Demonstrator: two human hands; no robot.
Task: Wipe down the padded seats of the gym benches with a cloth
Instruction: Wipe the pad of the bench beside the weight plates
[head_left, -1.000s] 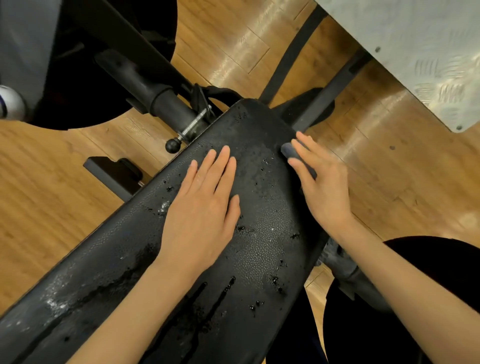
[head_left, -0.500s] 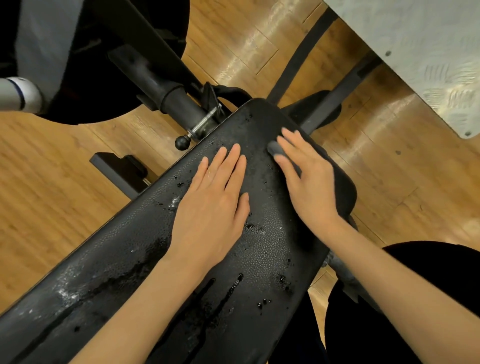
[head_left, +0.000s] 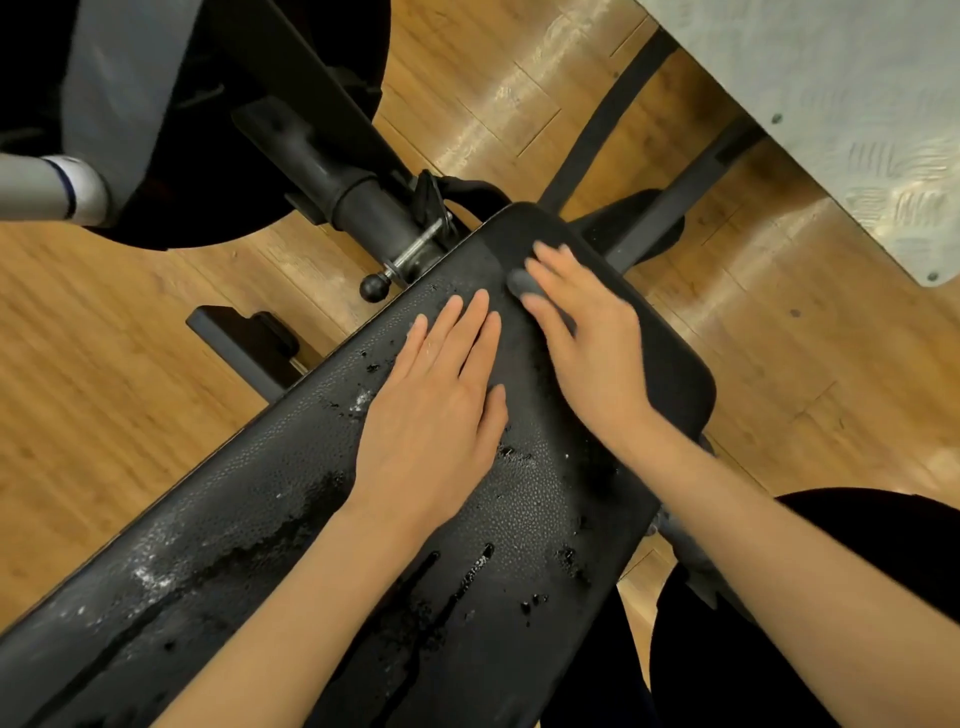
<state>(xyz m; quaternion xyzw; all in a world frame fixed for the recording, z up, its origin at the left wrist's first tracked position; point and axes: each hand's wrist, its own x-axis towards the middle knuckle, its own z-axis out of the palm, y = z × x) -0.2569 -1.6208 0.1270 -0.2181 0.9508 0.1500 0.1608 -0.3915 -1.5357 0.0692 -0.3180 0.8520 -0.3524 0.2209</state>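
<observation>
The right hand (head_left: 592, 353) lies on a dark grey cloth (head_left: 524, 285) near the far end of the bench (head_left: 291, 525). Its fingers are stretched nearly straight over the fabric, so the grip is flat and pressing rather than curled; only a rounded fold of the cloth shows, poking out beside the fingertips, and the hand is slightly blurred. Just beside it, the left hand (head_left: 436, 415) rests palm down on the padded seat, fingers straight and close together, holding nothing. The two hands are near each other but not touching.

The seat is black with a pebbled texture and runs diagonally from lower left to upper right. Dark wet streaks and scattered droplets cover its near half, with pale foamy specks toward the left edge. Both bare forearms reach in from the bottom.

Beyond the far end, a black frame tube carries a pull pin with a round black knob (head_left: 375, 286). The wooden floor (head_left: 104, 374) lies under everything, and a grey tread plate (head_left: 841, 104) fills the upper right corner.
</observation>
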